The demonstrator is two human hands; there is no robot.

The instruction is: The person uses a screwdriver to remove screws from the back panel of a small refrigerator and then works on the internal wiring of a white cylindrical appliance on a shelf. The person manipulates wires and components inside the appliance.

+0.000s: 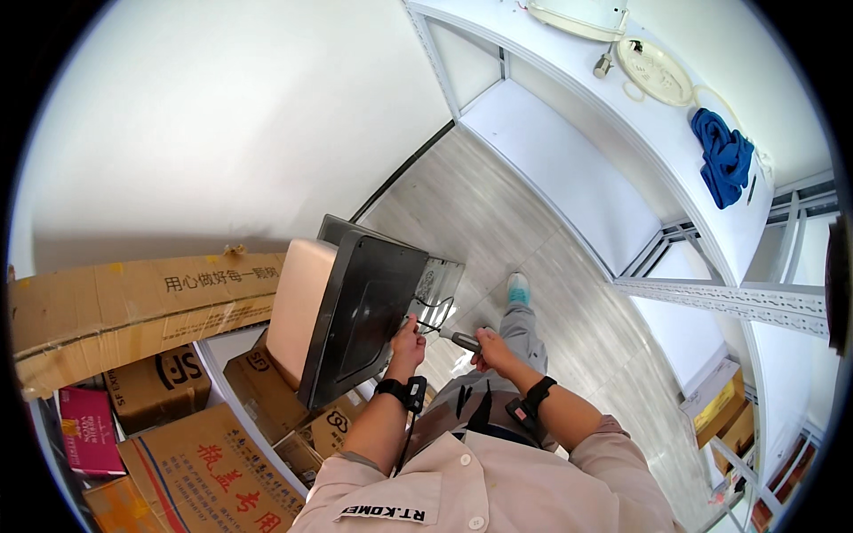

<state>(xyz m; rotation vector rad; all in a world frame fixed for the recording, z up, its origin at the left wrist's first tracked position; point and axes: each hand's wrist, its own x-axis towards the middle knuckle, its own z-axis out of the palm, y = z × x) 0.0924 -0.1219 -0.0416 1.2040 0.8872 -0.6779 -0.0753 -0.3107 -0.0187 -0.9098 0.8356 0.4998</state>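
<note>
My left hand (407, 342) is at the lower right of a black metal-cased unit (360, 315), closed on a thin black cable or rod (431, 327). My right hand (489, 351) grips a dark grey cylindrical handle (464, 340) just to the right, at the end of that thin black piece. The unit stands tilted among cardboard boxes, with a pale tan padded block or box (300, 302) against its left side. Loops of black cable hang beside its right edge over a metallic panel (442, 275). What the tip of the handled piece touches is too small to tell.
Cardboard boxes (204, 462) fill shelving on the left, with a long carton (133, 311) along the wall. White shelving (551, 151) curves along the right, holding a blue cloth (724, 160), a cream oval piece (653, 67) and other items. My foot (518, 289) is on the grey floor.
</note>
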